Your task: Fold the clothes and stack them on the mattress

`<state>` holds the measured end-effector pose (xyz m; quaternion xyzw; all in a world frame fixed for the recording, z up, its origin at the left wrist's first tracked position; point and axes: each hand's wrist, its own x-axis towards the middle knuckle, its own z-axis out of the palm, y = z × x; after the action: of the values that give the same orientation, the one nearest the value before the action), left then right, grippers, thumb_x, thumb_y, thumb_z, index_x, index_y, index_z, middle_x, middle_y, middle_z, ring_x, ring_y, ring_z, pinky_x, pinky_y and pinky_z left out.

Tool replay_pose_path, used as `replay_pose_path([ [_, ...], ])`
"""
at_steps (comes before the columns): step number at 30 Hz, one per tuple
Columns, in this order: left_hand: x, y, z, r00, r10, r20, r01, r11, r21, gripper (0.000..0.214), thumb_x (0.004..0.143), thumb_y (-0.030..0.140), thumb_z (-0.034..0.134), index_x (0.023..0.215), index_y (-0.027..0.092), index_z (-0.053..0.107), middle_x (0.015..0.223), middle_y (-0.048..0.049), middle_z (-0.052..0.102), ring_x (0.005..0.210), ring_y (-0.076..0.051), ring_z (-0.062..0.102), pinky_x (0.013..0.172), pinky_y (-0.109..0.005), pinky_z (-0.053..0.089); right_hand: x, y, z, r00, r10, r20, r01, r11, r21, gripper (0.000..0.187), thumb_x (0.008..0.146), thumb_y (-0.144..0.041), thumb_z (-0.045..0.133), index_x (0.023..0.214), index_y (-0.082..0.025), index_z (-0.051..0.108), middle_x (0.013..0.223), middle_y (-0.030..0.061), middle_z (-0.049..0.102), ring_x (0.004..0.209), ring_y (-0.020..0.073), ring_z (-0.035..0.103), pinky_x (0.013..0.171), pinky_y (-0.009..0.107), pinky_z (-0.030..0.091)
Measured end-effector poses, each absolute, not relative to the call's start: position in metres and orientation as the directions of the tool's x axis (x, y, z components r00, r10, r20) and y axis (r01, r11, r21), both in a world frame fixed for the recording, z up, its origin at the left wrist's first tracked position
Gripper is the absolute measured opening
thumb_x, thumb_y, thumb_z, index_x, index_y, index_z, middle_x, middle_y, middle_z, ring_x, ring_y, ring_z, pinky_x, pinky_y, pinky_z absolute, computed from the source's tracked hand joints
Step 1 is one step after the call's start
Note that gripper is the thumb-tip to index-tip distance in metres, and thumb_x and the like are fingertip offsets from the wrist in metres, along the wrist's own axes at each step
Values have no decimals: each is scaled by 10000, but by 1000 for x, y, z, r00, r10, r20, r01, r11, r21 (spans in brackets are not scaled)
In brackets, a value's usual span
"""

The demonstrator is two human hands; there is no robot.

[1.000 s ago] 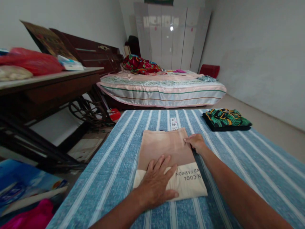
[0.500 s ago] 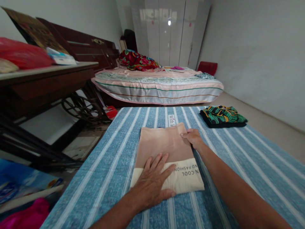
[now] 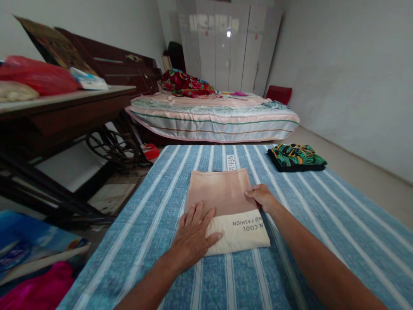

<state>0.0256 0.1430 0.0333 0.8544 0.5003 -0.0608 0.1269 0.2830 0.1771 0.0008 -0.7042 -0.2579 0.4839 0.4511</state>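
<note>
A folded T-shirt, pinkish tan above and cream below with upside-down dark lettering, lies flat on a blue striped bedspread. My left hand rests flat on its left side, fingers spread. At the right edge, my right hand pinches the fabric between thumb and fingers. A second folded garment, black with a green and yellow leaf print, sits farther off to the right, apart from both hands.
Beyond the near bed stands another bed with a red floral quilt. On the left is a sewing machine table holding a red plastic bag. Pink cloth and a blue package lie low at left.
My left hand has slid left across the T-shirt toward its left edge. The right hand has moved slightly down along the right edge, still pinching it.
</note>
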Motion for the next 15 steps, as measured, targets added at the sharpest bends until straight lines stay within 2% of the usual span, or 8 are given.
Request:
replay_pose_path([
  [2,26,145,41,485,832,-268,874,-460,155,738,799,622,448,1427,264,298,1526,-148,125,1395,-342,85,1081,-539,154,282,178,0,417,792,-446,-82,-456,-886,115,694,-94,656,667,-146,558,432,-23,568,371,130,540,363,202,413],
  [4,33,153,49,505,819,-274,863,-476,169,751,784,624,460,1410,225,344,1503,-167,216,1383,-359,148,1075,-543,172,281,178,0,401,795,-455,-93,-459,-884,109,717,-132,646,654,-145,558,448,-2,587,379,145,553,373,223,431],
  [8,74,188,51,691,713,-117,712,-643,283,546,887,468,334,1325,173,473,1431,-129,395,1370,-293,240,1091,-467,205,276,172,0,359,804,-474,-103,-470,-877,131,724,-180,651,633,-144,563,485,32,620,410,163,581,401,245,459],
  [10,101,209,42,730,681,-62,663,-683,306,495,916,416,270,1334,232,460,1470,-54,347,1384,-225,213,1113,-404,169,275,167,2,347,807,-478,-96,-477,-874,138,708,-176,664,622,-146,560,468,25,609,398,155,569,383,231,439],
  [11,113,218,35,745,665,-46,643,-699,311,492,920,423,259,1344,257,445,1485,-31,320,1388,-222,198,1118,-410,148,274,164,3,340,807,-483,-92,-483,-871,143,700,-177,671,618,-147,557,454,17,598,384,149,555,366,223,422],
  [15,133,243,8,735,673,-85,669,-699,252,559,902,504,296,1392,245,362,1520,-58,227,1401,-268,130,1103,-509,93,275,150,5,283,808,-517,-76,-519,-852,149,700,-204,669,621,-159,551,422,-8,566,314,124,481,293,202,337],
])
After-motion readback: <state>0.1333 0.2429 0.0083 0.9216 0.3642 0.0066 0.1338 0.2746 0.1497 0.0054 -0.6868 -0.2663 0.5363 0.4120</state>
